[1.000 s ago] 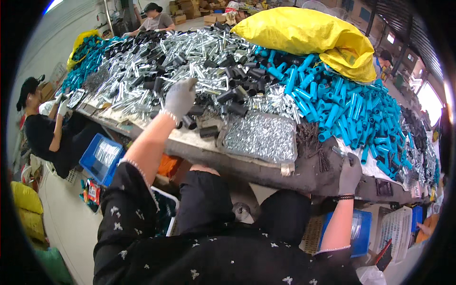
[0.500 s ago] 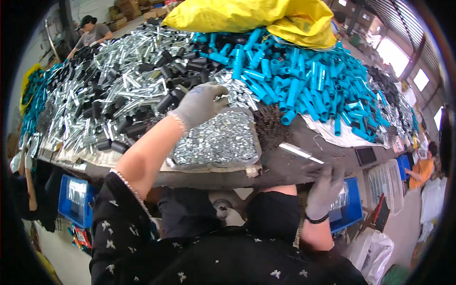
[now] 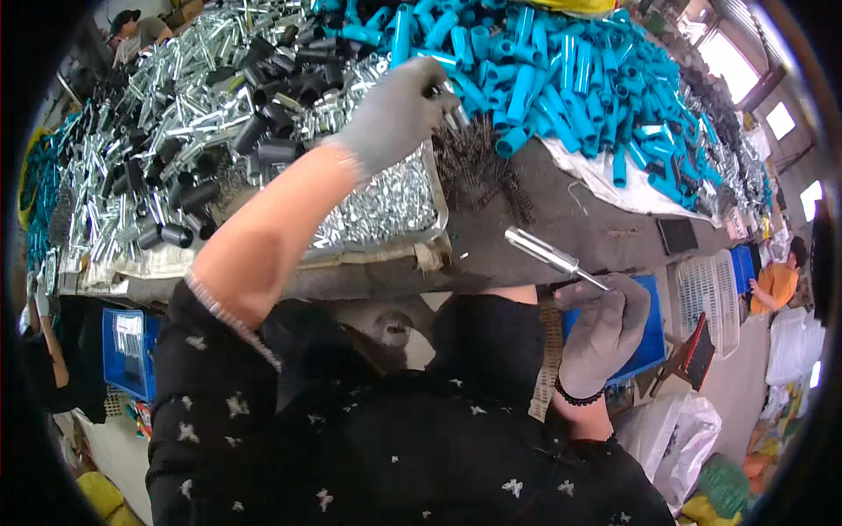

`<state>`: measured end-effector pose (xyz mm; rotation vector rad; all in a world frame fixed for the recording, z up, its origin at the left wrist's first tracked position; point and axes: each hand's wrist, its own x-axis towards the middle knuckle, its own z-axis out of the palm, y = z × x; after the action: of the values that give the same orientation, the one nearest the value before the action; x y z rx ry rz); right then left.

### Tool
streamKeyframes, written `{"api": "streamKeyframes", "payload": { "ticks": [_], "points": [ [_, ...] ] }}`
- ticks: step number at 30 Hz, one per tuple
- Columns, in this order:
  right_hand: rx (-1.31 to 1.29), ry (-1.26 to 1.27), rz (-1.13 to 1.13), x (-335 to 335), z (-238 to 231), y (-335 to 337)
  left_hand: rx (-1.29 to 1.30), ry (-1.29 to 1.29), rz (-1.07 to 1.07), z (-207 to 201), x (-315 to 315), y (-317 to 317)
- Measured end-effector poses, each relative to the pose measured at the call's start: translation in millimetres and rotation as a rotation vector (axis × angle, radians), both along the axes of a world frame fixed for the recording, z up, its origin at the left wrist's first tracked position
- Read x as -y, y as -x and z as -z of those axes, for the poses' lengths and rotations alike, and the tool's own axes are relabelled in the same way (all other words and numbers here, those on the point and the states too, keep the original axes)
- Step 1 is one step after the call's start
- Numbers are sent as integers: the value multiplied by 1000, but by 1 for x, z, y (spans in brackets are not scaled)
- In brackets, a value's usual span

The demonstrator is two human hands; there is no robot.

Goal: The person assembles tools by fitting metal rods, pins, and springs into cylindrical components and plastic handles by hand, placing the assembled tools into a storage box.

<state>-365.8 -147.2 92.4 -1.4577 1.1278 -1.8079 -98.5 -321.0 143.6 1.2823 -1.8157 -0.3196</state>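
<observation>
My left hand (image 3: 395, 114), in a grey glove, reaches over the back of a clear tray (image 3: 441, 206) full of small shiny metal pieces (image 3: 377, 206). Its fingers are curled closed by small silver parts; whether it grips any of them is hidden. Near the table's front edge, my right hand (image 3: 605, 333), gloved too, holds a slim silver metal rod (image 3: 548, 252) by its thin end. The rod's thicker, tube-like part points up and left over the table. Dark bristly small parts, like springs or screws, form a heap (image 3: 482, 162) right of the tray.
Silver tubes (image 3: 175, 114) and black sleeves (image 3: 250, 131) are heaped at the left. Turquoise tubes (image 3: 561, 96) lie piled at the back right. Blue crates (image 3: 653, 342) stand below the table. A dark flat pad (image 3: 677, 235) lies at its right edge. Other people work farther off.
The view has shifted, so the table sits higher. My left hand has moved from above the tray toward its back right corner. My right hand has turned, with the rod still held.
</observation>
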Motion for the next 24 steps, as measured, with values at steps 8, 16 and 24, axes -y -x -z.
{"api": "streamKeyframes", "payload": {
  "ticks": [8, 16, 24],
  "points": [
    [141, 117, -457, -23, 10, -28, -1284, -759, 195, 63, -214, -17],
    [-183, -72, -878, -38, 32, -36, -1417, -893, 115, 126, -282, -29],
    [-273, 5, -591, -25, 34, -58, -1398, -702, 199, 141, -267, -56]
  ]
}}
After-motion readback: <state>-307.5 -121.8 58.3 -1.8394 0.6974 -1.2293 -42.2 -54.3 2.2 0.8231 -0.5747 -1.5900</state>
